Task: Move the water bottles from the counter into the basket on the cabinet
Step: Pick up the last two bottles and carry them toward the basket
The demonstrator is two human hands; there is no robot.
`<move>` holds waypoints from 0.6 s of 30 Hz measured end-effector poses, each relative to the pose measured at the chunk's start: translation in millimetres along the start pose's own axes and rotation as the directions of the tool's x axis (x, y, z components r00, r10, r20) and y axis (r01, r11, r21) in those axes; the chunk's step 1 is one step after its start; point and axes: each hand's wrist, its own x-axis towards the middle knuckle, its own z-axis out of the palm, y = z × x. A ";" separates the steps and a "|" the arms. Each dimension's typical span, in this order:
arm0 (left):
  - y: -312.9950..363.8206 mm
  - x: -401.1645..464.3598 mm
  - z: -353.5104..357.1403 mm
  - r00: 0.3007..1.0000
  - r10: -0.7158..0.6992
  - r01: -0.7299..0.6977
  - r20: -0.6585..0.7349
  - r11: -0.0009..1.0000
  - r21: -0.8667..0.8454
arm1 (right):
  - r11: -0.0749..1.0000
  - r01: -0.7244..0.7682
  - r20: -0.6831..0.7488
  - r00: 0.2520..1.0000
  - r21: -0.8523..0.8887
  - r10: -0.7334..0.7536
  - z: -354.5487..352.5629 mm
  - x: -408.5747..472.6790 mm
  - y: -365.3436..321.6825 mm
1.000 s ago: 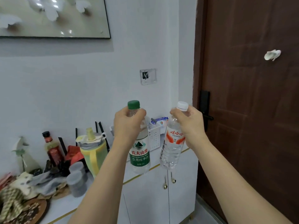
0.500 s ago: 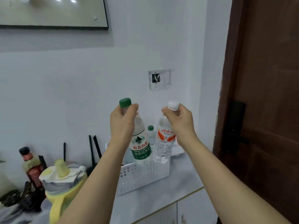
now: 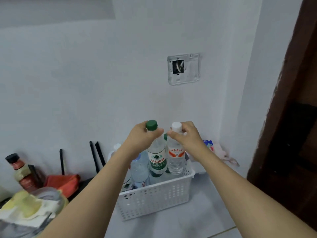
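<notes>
A white perforated basket point(image 3: 154, 200) stands on the grey cabinet top point(image 3: 202, 212) against the wall. My left hand point(image 3: 140, 140) grips the neck of a green-capped water bottle point(image 3: 157, 160) with a green label. My right hand point(image 3: 187, 136) grips the neck of a white-capped water bottle point(image 3: 176, 160) with an orange label. Both bottles are upright, side by side, with their lower parts inside the basket. Other clear bottles point(image 3: 139, 170) stand in the basket, partly hidden by my left forearm.
A brown sauce bottle point(image 3: 22, 170), a red cloth point(image 3: 63, 182), black sticks point(image 3: 97, 155) and a yellow-lidded jug point(image 3: 32, 206) crowd the left. A crumpled wrapper point(image 3: 221, 152) lies by the wall behind the basket. A dark wooden door point(image 3: 291, 134) is on the right.
Both hands have moved forward and down with their bottles, from held up in the air to inside the basket. The view has come closer to the cabinet and tilted down.
</notes>
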 end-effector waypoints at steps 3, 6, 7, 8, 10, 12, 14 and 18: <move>-14.4 13.9 2.0 0.997 -0.057 0.052 0.047 0.992 0.116 | 0.999 0.005 0.131 0.991 -0.053 0.002 0.6 5.5 18.4; -28.3 23.0 8.2 0.991 -0.076 0.055 0.108 0.981 0.185 | 0.995 -0.004 0.194 0.981 -0.096 0.022 4.8 6.4 34.4; -32.5 25.7 10.3 0.989 -0.072 0.043 0.125 0.974 0.222 | 0.994 -0.010 0.203 0.979 -0.107 0.032 6.0 6.8 40.0; -36.7 28.2 11.6 0.988 -0.065 0.025 0.139 0.962 0.271 | 0.993 -0.017 0.212 0.976 -0.113 0.041 6.4 6.4 44.4; -45.4 32.2 11.3 0.983 -0.059 -0.021 0.174 0.903 0.430 | 0.992 -0.007 0.247 0.968 -0.128 0.039 5.7 5.1 51.4; -56.1 33.1 11.0 0.970 -0.068 -0.087 0.235 0.802 0.591 | 0.986 0.030 0.287 0.958 -0.164 0.019 5.3 3.2 57.8; -66.5 30.5 12.9 0.958 -0.070 -0.141 0.278 0.729 0.670 | 0.983 0.041 0.298 0.955 -0.181 0.015 7.3 1.0 63.8; -75.2 27.3 16.7 0.958 -0.009 -0.206 0.286 0.674 0.710 | 0.982 0.060 0.289 0.957 -0.180 -0.005 10.8 -1.1 71.5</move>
